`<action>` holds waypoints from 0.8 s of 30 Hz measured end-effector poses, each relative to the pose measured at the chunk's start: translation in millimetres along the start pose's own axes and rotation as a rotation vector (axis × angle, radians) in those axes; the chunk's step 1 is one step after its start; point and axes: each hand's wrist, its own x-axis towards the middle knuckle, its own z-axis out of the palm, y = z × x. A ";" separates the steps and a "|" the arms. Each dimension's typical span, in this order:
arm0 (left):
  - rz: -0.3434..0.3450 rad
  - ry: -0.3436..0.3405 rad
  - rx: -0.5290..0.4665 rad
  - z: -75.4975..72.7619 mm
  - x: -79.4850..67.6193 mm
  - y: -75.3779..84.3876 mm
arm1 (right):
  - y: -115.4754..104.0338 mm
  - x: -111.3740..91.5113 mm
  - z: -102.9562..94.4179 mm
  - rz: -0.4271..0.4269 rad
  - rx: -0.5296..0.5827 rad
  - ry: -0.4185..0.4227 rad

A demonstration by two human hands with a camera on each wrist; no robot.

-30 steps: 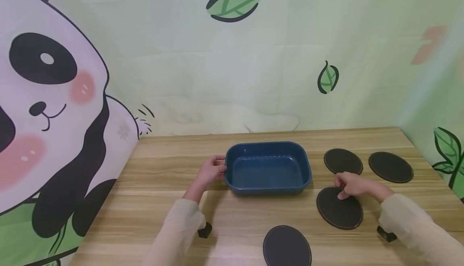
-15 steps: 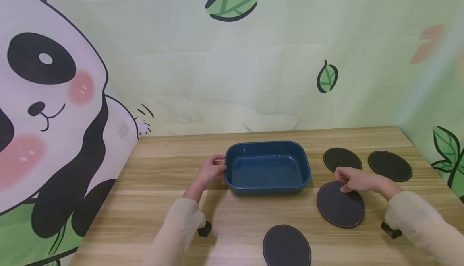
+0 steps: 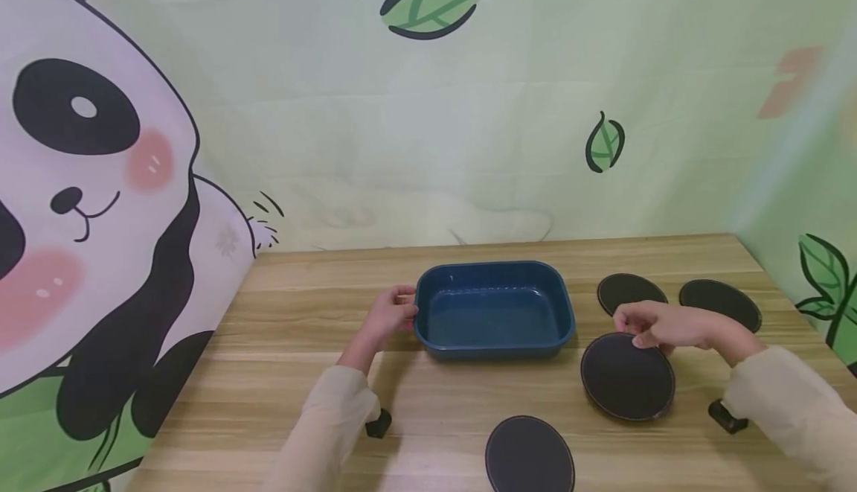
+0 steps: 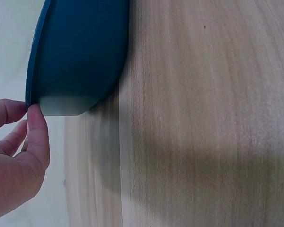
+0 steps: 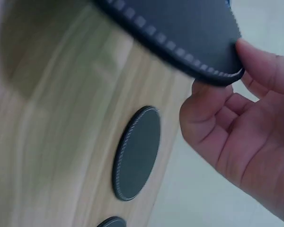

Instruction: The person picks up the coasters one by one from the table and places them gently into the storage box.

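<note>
My right hand [image 3: 666, 324] pinches a round black coaster [image 3: 628, 379] by its far edge, thumb on top and curled fingers beneath. In the right wrist view this coaster [image 5: 189, 33], with pale stitching round its rim, hangs tilted above the table. My left hand [image 3: 390, 312] holds the left rim of a deep blue rectangular dish [image 3: 495, 350]. Seen from the left wrist, thumb and finger of the left hand [image 4: 19, 151] pinch the rim at the corner of the dish [image 4: 80, 52].
Two more black coasters, one at the back [image 3: 629, 293] and one at the far right [image 3: 721, 304], lie on the wooden table [image 3: 301, 291]. Another coaster [image 3: 530, 455] lies near the front. A printed panda backdrop [image 3: 335, 142] stands behind the table.
My right hand has lifted the coaster off the table by its far edge and shifted slightly away from me. The left hand and the dish have stayed in place.
</note>
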 end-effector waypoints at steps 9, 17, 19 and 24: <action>-0.003 0.010 0.007 0.1 -0.5 0.1 | -12.7 9.6 -2.5 -0.131 0.149 -0.037; -0.018 0.015 0.007 0.7 0.1 1.4 | -19.8 25.2 0.8 -0.184 0.328 0.024; -0.022 0.019 0.006 1.0 -0.4 2.3 | -22.5 29.9 2.5 -0.183 0.366 0.047; -0.017 0.017 -0.007 0.6 -0.7 2.0 | -29.8 44.0 9.2 -0.144 0.476 0.120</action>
